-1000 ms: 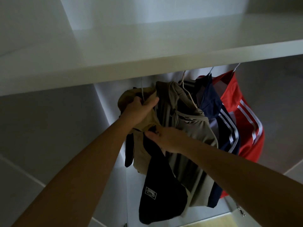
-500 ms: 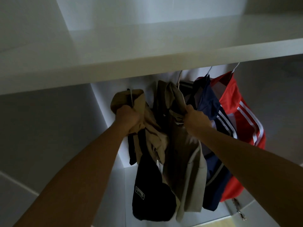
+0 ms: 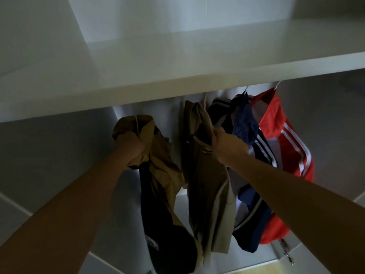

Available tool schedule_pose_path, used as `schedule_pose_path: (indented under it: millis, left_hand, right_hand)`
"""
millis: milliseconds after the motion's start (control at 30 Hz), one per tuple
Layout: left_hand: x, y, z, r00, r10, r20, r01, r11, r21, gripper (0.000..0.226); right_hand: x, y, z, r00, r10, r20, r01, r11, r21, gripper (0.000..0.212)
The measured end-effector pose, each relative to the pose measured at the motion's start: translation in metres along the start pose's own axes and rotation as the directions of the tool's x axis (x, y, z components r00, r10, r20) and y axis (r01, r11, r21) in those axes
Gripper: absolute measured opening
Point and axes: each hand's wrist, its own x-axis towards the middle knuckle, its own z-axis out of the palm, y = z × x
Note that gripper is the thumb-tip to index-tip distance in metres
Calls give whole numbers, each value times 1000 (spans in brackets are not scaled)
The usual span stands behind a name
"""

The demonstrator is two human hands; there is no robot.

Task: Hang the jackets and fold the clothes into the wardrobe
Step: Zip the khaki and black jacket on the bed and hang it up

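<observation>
Inside a dim wardrobe, seen from my remote feed, two bare arms reach up beneath a white shelf point(image 3: 177, 86). The left hand point(image 3: 129, 147) is fisted tight around the collar of a tan jacket point(image 3: 160, 171), whose dark panels hang below the fist. A thin hanger hook point(image 3: 136, 125) pokes up just above that grip. Off to the right of it, across a bare gap, the right hand point(image 3: 227, 145) has its fingers curled round the collar edge of a beige jacket point(image 3: 205, 190) that already hangs. Beyond that grip, further right, hang a navy jacket point(image 3: 245, 125) and a red jacket point(image 3: 286, 143), pressed together. I judge the step to be hanging the tan jacket, with the right hand holding the hung ones aside. The next move calls for raising the hook into the gap between the two grips and over the rail. The shelf edge hides the rail, so I cannot tell how near the hook is.
</observation>
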Motion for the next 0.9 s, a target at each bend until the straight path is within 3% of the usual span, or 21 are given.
schedule_pose_path:
  millis: [67,133,200,267,367,467,567,667,767,900]
  left_hand:
    - [-3,2,-1,1000,-21,11,21,999,36,39]
    - [-14,5,2,999,-7,-40,10,996,85,39]
    - [-27,8,10,988,101,-117,-74,973,220,49]
    - [-41,12,19,947,234,-219,-153,931,332,65]
    - [-64,29,32,865,368,-342,-212,885,415,74]
    - [-90,48,58,840,454,-298,-321,858,401,65]
    - [-113,73,85,904,373,-209,-357,927,113,56]
    - [-123,99,109,934,308,-183,-309,951,25,58]
    - [-127,119,125,973,202,-114,-207,978,-37,62]
    - [-129,137,142,990,63,129,-54,996,-72,46]
  right_hand:
    - [0,15,-12,982,-2,-188,-10,998,-65,36]
    - [2,39,-24,965,55,-256,-98,983,-156,48]
    - [3,63,-34,971,198,-135,-218,964,-153,56]
    - [-1,84,-36,964,266,22,-259,953,-157,51]
    - [-9,100,-35,975,213,60,-199,963,-183,41]
    - [-11,102,-38,983,126,131,-100,977,-191,38]
    - [-12,106,-47,997,80,16,-76,983,-165,36]
    - [-10,124,-59,974,131,-182,-167,966,-198,51]
    - [-8,154,-65,938,346,-23,-346,933,-97,57]
    - [-11,178,-63,948,317,21,-316,947,-59,32]
